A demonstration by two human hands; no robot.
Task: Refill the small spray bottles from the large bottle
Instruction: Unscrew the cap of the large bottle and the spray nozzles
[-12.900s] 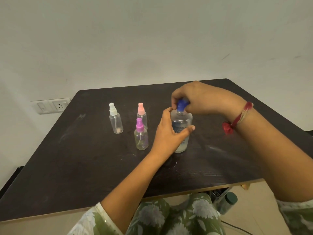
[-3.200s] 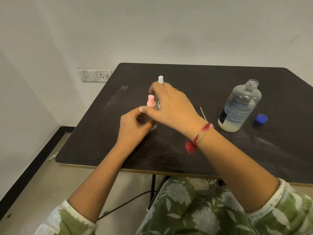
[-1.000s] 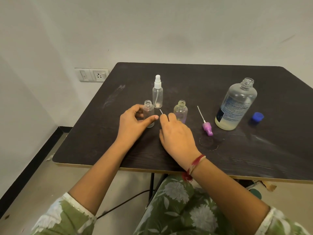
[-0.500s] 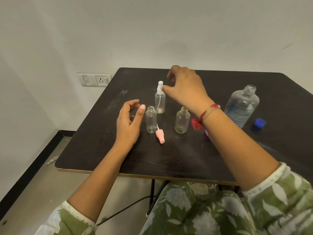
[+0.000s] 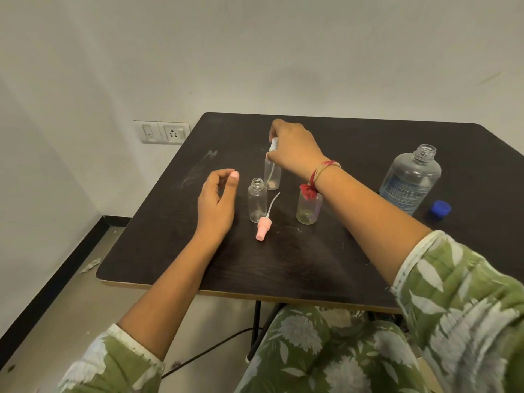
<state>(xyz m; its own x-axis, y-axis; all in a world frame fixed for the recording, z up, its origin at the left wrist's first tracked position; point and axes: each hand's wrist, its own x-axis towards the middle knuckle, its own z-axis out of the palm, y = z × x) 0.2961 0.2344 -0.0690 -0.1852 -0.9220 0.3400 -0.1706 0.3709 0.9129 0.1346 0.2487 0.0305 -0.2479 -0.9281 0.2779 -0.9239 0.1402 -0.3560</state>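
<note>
Right hand (image 5: pixel 295 148) pinching white-capped bottle (image 5: pixel 272 177), left hand (image 5: pixel 217 205) relaxed nearby

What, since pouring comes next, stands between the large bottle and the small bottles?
Only the right forearm, crossing above the nearest small bottle while the right hand grips the far bottle's white spray top. Nothing on the table blocks the large bottle.

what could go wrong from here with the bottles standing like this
The right hand alone grips the white-topped bottle; the left hand holds nothing, so twisting might tip it. The right wrist's red tassel hangs at the open bottle beneath it; pulling back may knock it over.
</note>
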